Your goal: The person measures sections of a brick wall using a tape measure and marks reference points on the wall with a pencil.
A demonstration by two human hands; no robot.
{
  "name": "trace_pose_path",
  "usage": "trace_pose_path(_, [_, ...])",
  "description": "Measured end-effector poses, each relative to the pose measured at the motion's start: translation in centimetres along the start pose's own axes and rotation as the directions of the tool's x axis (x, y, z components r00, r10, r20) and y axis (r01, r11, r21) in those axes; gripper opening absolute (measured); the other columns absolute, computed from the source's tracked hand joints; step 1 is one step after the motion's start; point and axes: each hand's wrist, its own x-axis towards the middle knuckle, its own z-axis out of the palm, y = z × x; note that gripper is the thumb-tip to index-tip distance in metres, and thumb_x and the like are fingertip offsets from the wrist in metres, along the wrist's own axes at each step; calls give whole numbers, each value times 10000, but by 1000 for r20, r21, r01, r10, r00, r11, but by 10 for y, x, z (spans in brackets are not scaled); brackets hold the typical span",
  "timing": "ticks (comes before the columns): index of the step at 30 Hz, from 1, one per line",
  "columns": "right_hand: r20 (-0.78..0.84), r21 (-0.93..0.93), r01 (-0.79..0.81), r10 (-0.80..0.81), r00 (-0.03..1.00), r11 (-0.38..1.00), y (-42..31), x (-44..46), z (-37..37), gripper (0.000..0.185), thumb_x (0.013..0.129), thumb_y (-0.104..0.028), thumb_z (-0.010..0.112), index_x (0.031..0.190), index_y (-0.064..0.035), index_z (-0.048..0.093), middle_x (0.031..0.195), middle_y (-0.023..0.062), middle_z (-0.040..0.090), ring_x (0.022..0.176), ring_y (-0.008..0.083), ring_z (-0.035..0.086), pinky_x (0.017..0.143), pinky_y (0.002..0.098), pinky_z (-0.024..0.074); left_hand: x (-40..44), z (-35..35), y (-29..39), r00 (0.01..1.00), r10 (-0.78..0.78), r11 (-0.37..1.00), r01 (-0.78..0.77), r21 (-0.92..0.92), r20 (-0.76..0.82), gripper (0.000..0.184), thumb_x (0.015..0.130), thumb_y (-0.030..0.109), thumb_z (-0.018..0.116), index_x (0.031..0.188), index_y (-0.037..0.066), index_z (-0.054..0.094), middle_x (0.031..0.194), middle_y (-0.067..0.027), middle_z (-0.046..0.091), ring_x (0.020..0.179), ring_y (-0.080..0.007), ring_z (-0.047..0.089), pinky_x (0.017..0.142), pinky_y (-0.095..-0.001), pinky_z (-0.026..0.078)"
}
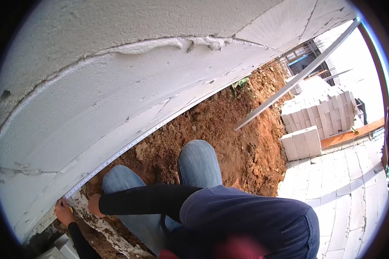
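A tape measure's pale blade [112,159] runs out along the foot of the white block wall [95,99]. My left hand [64,212] is closed on it at the lower left, its fingertips against the wall. A small bit of yellow shows beside that hand, too little to make out. Just to the right is my right hand [95,206], coming from a black sleeve across my jeans; its fingers are mostly hidden. Beneath the hands lies a rough, mortar-spattered concrete edge [103,228].
Reddish loose soil [229,134] spreads beside the wall and my bent knees [199,162]. A long straight bar [298,77] slants from the soil to the upper right. Stacked pale blocks [320,112], an orange-brown beam [352,133] and another block wall [337,190] stand at right.
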Motion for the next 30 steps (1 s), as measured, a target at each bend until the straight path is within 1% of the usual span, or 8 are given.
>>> trace_pose_path(3, [-67,-7,4,-4,998,1000,-3,-3,-1,213,958,-250,683,1109,-126,768,1130,78,721,968,272,670,730,466,543,3,-7,7,992,-76,996,80,-39,96,316,962,326,688,991,22,768,924,-241,731,840,-417,702,759,-496,545])
trace_pose_path(6, [-69,-47,19,-23,997,999,-4,-6,-3,213,983,-267,649,1091,-129,771,1118,74,724,956,257,670,717,463,545,3,-16,17,992,-83,994,90,-68,95,332,951,343,699,986,20,769,932,-235,732,841,-419,702,766,-491,548])
trace_pose_path(9, [-52,-37,33,-35,998,999,-4,-6,-6,216,956,-271,674,1080,-127,775,1108,76,734,970,265,684,716,464,556,4,-11,9,997,-31,995,38,-94,73,338,944,351,706,986,22,771,931,-236,732,847,-425,703,769,-490,551])
trace_pose_path(12, [-97,-31,24,-27,995,999,-4,-1,-3,222,906,-274,712,1055,-127,785,1097,81,745,986,282,698,713,471,567,4,-6,4,999,-15,999,17,-49,52,331,949,346,700,986,25,770,932,-238,731,857,-427,704,768,-487,552])
trace_pose_path(18, [-109,-5,34,-35,993,999,-3,5,-1,231,842,-265,748,1018,-122,793,1086,95,752,986,294,710,718,474,576,5,-6,2,997,-12,997,18,-69,80,327,951,339,697,994,23,767,955,-245,728,882,-433,702,788,-490,549])
trace_pose_path(21, [-178,-22,41,-45,983,999,-3,4,2,243,826,-255,753,1024,-118,791,1073,102,753,969,298,716,721,469,580,6,-5,-3,996,12,998,-6,-59,92,323,950,326,702,1010,16,765,966,-252,726,897,-435,701,807,-484,547])
trace_pose_path(24, [-188,3,24,-23,982,1000,-3,6,3,244,824,-253,749,1023,-118,791,1064,109,754,959,305,719,720,464,581,9,0,-10,991,-32,997,41,-63,127,321,945,315,710,1022,8,764,968,-257,725,908,-436,700,817,-476,546])
trace_pose_path(30, [-187,45,24,-15,982,999,-2,7,4,262,846,-263,730,1053,-111,783,1051,119,752,958,314,717,727,462,582,9,0,-10,994,-20,994,32,-106,105,325,938,315,720,1005,-1,763,931,-261,720,876,-435,702,793,-481,541])
